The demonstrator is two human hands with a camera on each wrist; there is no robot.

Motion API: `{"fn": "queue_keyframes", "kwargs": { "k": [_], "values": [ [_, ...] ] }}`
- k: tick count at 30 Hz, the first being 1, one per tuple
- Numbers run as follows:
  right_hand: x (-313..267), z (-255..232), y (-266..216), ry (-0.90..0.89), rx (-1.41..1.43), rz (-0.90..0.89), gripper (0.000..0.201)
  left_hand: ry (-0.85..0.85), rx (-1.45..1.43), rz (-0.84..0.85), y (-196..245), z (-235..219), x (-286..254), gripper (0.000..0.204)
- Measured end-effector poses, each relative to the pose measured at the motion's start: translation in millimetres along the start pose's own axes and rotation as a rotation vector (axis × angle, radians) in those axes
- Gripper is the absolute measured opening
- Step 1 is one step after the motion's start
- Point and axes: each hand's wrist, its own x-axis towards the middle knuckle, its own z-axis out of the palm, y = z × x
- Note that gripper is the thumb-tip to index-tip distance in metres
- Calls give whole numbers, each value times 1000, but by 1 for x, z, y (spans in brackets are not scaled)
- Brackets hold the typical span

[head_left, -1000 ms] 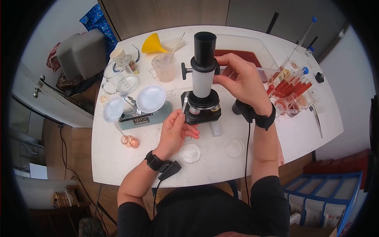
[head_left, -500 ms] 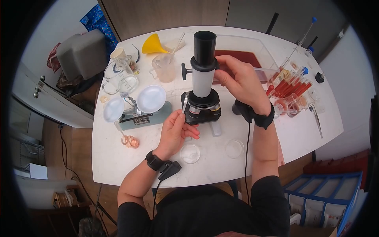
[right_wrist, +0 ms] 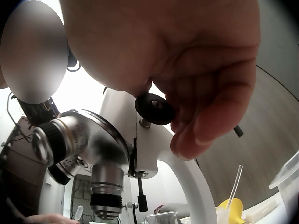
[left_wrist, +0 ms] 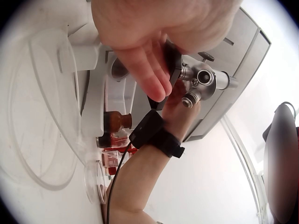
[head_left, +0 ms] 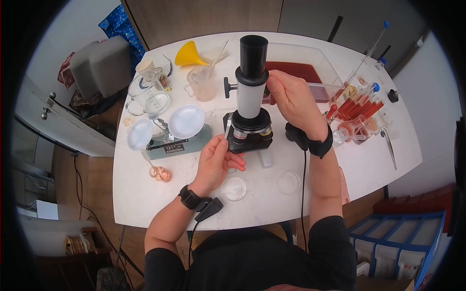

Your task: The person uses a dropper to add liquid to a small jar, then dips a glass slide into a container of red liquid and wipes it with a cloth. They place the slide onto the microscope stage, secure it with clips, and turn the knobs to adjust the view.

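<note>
A white and black microscope (head_left: 249, 99) stands upright on the table. My right hand (head_left: 295, 103) is at its right side; in the right wrist view the thumb and fingers of that hand (right_wrist: 187, 74) pinch the round black focus knob (right_wrist: 154, 108). My left hand (head_left: 213, 162) is beside the black stage (head_left: 245, 143), thumb and forefinger on a narrow metal clip (head_left: 227, 125) at the stage's left edge, the other fingers extended below it. In the left wrist view, silver objective lenses (left_wrist: 204, 77) show beyond the left hand (left_wrist: 159, 32).
Left of the microscope stand a balance with two white pans (head_left: 186, 121) and a flask of orange pieces (head_left: 160, 173). Petri dishes (head_left: 234, 188) lie in front. Test tubes of red liquid (head_left: 359, 103) and tweezers (head_left: 389, 148) are at the right; a clear tray (head_left: 330, 62) is behind.
My right hand has turned at the knob, its fingers drawing in and its wrist shifting slightly left. The microscope's black upper tube is slightly higher in view. The left hand stays in place.
</note>
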Motion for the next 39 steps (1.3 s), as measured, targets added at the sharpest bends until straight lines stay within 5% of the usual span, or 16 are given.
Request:
{"fn": "queue_keyframes", "kwargs": {
  "k": [18,39],
  "values": [
    [1,5,2,29,43,45,45,-32,-28,-2,-1,-3,0,28],
    [5,7,-7,-32,352,385,59,-6,-3,4,-1,0,0,30]
  ]
}}
